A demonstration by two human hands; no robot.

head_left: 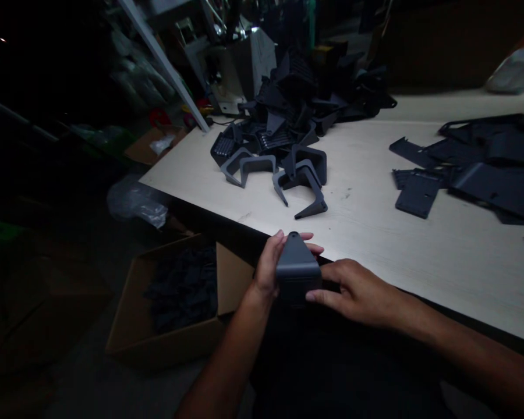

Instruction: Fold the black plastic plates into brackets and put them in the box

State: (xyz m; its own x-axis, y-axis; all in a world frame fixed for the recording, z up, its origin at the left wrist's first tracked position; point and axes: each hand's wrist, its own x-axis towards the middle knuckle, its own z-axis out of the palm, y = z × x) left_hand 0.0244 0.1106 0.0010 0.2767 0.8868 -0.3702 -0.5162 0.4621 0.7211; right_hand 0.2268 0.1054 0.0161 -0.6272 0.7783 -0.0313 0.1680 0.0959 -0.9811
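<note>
Both hands hold one dark grey plastic bracket (pixel 297 269) just off the near edge of the pale table (pixel 375 233). My left hand (pixel 271 265) wraps the bracket's left side, fingers curled over its top. My right hand (pixel 353 291) grips its right side, thumb pressed against the lower corner. The bracket is wedge-shaped, narrow at its far end. A pile of similar dark brackets (pixel 292 116) lies on the table's far left part, with a few loose ones (pixel 297 174) closer to me.
Flat dark plastic panels (pixel 471 169) lie on the table's right side. An open cardboard box (pixel 174 302) with dark parts stands on the floor at left. A crumpled plastic bag (pixel 135 201) lies beside it. Cluttered shelving stands at the back.
</note>
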